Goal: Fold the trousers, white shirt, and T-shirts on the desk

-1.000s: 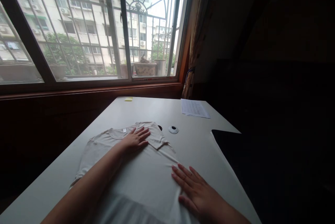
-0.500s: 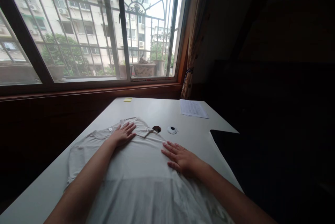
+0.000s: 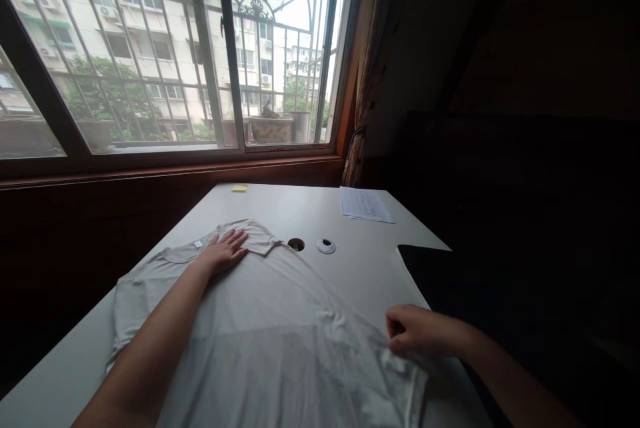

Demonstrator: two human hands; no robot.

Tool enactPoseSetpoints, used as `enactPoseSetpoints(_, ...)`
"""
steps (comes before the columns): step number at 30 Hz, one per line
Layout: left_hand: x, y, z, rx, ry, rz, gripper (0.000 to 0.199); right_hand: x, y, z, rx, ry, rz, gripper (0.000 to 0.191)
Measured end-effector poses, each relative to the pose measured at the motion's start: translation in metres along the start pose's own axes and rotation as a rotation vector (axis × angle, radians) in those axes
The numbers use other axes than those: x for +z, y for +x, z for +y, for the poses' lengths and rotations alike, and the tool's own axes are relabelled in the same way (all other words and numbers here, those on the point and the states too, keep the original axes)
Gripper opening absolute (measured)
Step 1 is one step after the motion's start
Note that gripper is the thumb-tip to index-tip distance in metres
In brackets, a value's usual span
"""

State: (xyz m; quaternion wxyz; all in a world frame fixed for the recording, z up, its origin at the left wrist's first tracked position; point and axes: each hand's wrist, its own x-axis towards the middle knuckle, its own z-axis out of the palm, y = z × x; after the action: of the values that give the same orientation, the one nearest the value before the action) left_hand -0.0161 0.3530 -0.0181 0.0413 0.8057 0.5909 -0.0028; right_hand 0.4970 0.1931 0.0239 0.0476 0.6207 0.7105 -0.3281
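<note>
A white T-shirt [image 3: 260,308] lies spread on the white desk, its collar with a small label to the far left. Flat on its upper part, near the sleeve by the desk hole, rests my left hand [image 3: 223,253], fingers stretched out. My right hand [image 3: 417,331] is closed at the shirt's right side edge, with fingers curled and the thumb against them. Cloth runs up to those fingertips, and small wrinkles show beside them. The exact pinch is partly hidden. Toward me, the lower part of the shirt leaves the view.
On the white desk [image 3: 300,205] are a round cable hole [image 3: 296,245], its loose cover ring [image 3: 326,246], printed sheets [image 3: 367,205] and a yellow sticky note [image 3: 239,188]. A dark flat item [image 3: 425,268] lies at the right edge. Behind stands a barred window [image 3: 165,48].
My right hand has gone from lying flat on the shirt to a closed grip farther right and nearer me. The left hand stays flat on the cloth. The view has shifted slightly.
</note>
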Motion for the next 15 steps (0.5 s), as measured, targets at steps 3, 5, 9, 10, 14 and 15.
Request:
enactPoseSetpoints(3,-0.001,0.000,0.001,-0.009,0.000,-0.005,0.069,-0.003,-0.004,0.002,0.054,0.039,-0.047,0.010)
enactPoseSetpoints(5,-0.002,-0.001,0.002,-0.012,-0.002,-0.009,0.069,-0.005,-0.005,-0.002,0.037,0.006,-0.035,0.010)
enactPoseSetpoints(9,-0.002,-0.002,0.001,-0.014,-0.006,-0.008,0.070,-0.008,-0.004,-0.010,0.054,-0.135,0.025,0.014)
enactPoseSetpoints(10,-0.002,-0.002,0.001,-0.017,-0.007,-0.007,0.070,-0.009,-0.003,-0.010,0.066,-0.191,0.043,0.015)
enactPoseSetpoints(14,0.002,0.002,-0.001,-0.052,-0.010,0.004,0.071,-0.016,0.010,-0.011,0.107,-0.369,0.113,0.019)
enactPoseSetpoints(15,0.003,0.004,-0.001,-0.067,-0.011,0.007,0.071,-0.019,0.014,-0.011,0.123,-0.392,0.130,0.018)
